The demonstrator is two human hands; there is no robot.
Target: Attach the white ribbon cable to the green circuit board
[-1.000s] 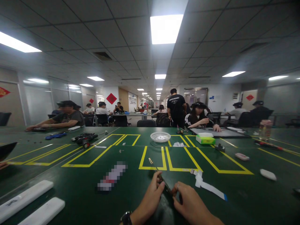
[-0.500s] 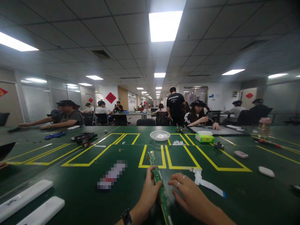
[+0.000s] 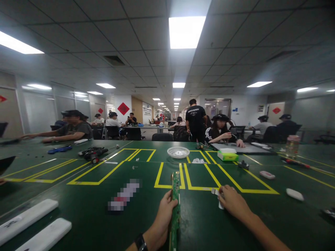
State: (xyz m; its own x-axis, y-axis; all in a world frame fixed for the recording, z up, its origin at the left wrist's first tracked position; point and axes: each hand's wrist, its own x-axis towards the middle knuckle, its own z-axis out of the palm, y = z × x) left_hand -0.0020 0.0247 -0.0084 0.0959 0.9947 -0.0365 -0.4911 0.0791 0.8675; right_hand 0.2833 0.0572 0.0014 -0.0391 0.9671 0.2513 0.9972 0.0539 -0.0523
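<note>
A long, narrow green circuit board stands on end in my left hand, with the thumb across its face and the fingers behind. A metal connector shows at its top, and its lower end runs out of view. To the right, my right hand is on a white flat ribbon cable on the table, its fingertips closed at the cable. Only the cable's near end and a short strip show; the rest lies hidden under the hand and forearm.
Yellow tape rectangles mark the green table. A white plastic basket sits ahead, with a green tissue pack to its right. Two long white cases lie front left. Black tools and blue scissors lie farther back. Other people sit across the table.
My right hand has moved right, from beside the circuit board onto the ribbon cable. My left hand still holds the board, which is now turned more upright.
</note>
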